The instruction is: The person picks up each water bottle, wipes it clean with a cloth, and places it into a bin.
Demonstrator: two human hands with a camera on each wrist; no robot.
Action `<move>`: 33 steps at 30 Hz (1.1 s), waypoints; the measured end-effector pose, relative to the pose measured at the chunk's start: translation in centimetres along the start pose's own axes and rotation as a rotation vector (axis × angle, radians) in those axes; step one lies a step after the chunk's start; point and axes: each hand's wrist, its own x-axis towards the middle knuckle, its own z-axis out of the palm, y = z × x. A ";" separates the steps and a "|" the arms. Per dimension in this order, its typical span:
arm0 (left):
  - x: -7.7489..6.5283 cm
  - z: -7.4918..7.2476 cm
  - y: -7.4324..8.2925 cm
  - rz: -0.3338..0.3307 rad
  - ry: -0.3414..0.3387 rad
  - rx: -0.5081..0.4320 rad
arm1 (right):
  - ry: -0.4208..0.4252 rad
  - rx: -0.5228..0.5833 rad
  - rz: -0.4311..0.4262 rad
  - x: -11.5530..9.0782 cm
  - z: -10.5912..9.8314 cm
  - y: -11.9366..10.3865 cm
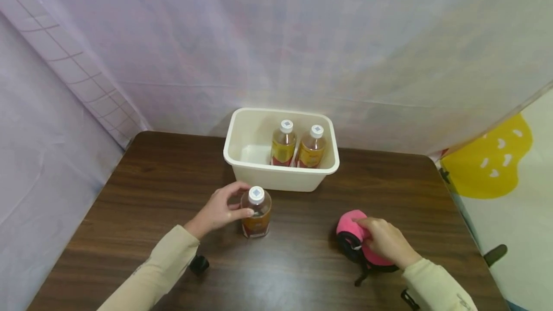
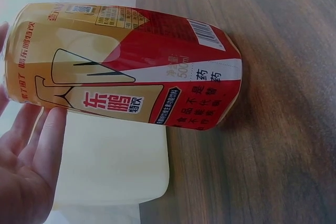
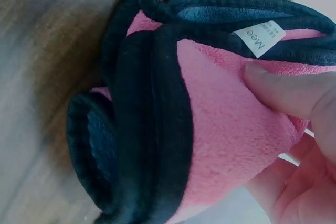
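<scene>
My left hand [image 1: 222, 211] holds a drink bottle [image 1: 257, 223] near its shoulder, thumb on the near side and fingers behind. The bottle stands upright, with a white cap, amber contents and a yellow and red label. In the left wrist view the bottle's label [image 2: 115, 69] shows large, and the base is at the wooden tabletop. On the right, my right hand [image 1: 389, 244] pinches a folded pink cloth [image 1: 349, 223] with dark edging. The right wrist view shows the thumb pressing the cloth's fuzzy face [image 3: 226, 124], beside a small white tag [image 3: 261, 39].
A cream plastic tub [image 1: 270, 176] stands at the table's back edge, just beyond the held bottle. Inside its right half are two similar bottles, one yellow-labelled bottle [image 1: 283, 150] beside another bottle [image 1: 312, 152]. Pale curtains [image 1: 276, 52] hang behind the brown table [image 1: 173, 167].
</scene>
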 end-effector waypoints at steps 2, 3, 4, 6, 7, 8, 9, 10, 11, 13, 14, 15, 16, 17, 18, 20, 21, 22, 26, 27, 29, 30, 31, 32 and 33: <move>0.0 0.0 0.0 -0.002 0.000 0.001 | -0.026 0.013 0.019 0.0 0.3 0.0; 0.0 0.0 0.0 -0.002 0.001 0.002 | -0.041 0.017 0.032 0.1 0.4 0.0; 0.0 0.0 0.0 -0.002 0.000 0.004 | -0.054 0.016 0.045 0.0 0.5 -0.1; 0.0 0.0 0.0 -0.001 0.000 0.004 | -0.069 0.006 0.070 0.0 0.8 -0.1; 0.0 0.0 0.0 0.000 0.000 0.004 | -0.077 -0.003 0.081 0.0 0.9 -0.1; 0.0 0.0 0.0 0.000 0.000 0.004 | -0.084 -0.009 0.088 0.0 1.1 0.0; 0.0 0.0 0.0 0.000 0.000 0.004 | -0.092 -0.016 0.093 0.0 1.2 0.0; 0.0 0.0 0.1 0.000 0.000 0.004 | -0.097 -0.021 0.095 0.0 1.4 0.0; 0.0 0.0 0.1 0.000 0.000 0.004 | -0.100 -0.024 0.092 0.0 1.5 0.1; 0.0 0.0 0.1 0.000 -0.001 0.006 | -0.103 -0.028 0.084 0.0 1.7 0.2; 0.0 0.0 0.1 0.000 -0.002 0.008 | -0.104 -0.032 0.076 0.0 1.8 0.2; 0.0 0.0 0.2 0.000 -0.002 0.008 | -0.108 -0.036 0.068 0.0 1.9 0.3; 0.0 0.0 0.2 0.000 -0.003 0.007 | -0.112 -0.038 0.063 0.0 1.9 0.4; 0.0 0.0 0.2 -0.001 -0.004 0.006 | -0.118 -0.042 0.059 0.0 2.0 0.4; 0.0 0.0 0.2 -0.001 -0.005 0.004 | -0.128 -0.042 0.066 0.0 2.0 0.5; 0.0 0.0 0.2 -0.004 -0.007 0.000 | -0.147 -0.045 0.073 0.1 2.1 0.6; 0.0 0.0 0.2 -0.005 -0.008 -0.002 | -0.159 -0.043 0.081 0.1 2.1 0.6; 0.0 0.0 0.1 -0.006 -0.008 -0.003 | -0.169 -0.038 0.088 0.2 2.2 0.7; 0.0 0.0 0.1 -0.012 -0.006 0.002 | -0.201 -0.022 0.092 0.5 2.2 1.0; 0.0 0.0 0.1 -0.013 -0.005 0.004 | -0.203 -0.020 0.084 0.6 2.2 1.1; 0.0 -0.1 0.1 -0.013 -0.006 0.008 | -0.198 -0.023 0.073 0.8 2.2 1.2; 0.0 -0.1 0.2 -0.013 -0.007 0.010 | -0.192 -0.026 0.066 0.9 2.2 1.2; 0.0 -0.1 0.2 -0.012 -0.008 0.010 | -0.188 -0.027 0.061 1.0 2.2 1.3; 0.0 -0.1 0.2 -0.012 -0.008 0.011 | -0.188 -0.027 0.063 1.0 2.2 1.2; 0.0 -0.1 0.3 -0.011 -0.008 0.013 | -0.192 -0.028 0.071 1.1 2.2 1.2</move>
